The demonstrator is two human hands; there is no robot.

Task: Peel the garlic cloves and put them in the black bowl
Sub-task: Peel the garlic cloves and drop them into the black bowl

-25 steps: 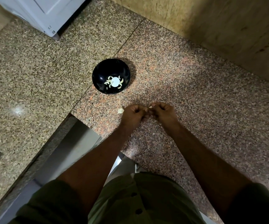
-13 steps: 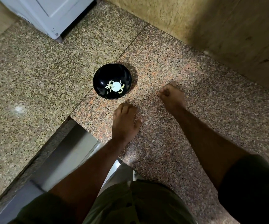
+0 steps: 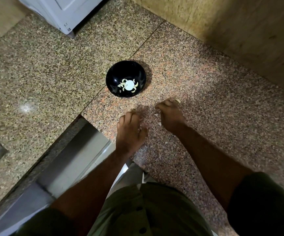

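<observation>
The two hands, pinching together a second ago, are now working apart: left hand [image 3: 131, 130] lying loosely spread on the counter, right hand [image 3: 170, 114] curling beside a pale garlic clove [image 3: 178, 100], grip unclear; glossy round black bowl [image 3: 112, 77] waiting beyond them.

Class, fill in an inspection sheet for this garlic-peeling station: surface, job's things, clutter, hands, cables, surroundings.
Surface: speckled granite counter with a seam line.
Job's things: black bowl holding several peeled cloves; one pale piece on the counter, at the right hand's fingertips.
Clutter: small pale scraps between the hands.
Hands: left hand palm down over the counter; right hand with fingers curled, its hold unclear.
Cables: nothing seen.
Surroundings: white appliance behind; wall at right.
</observation>
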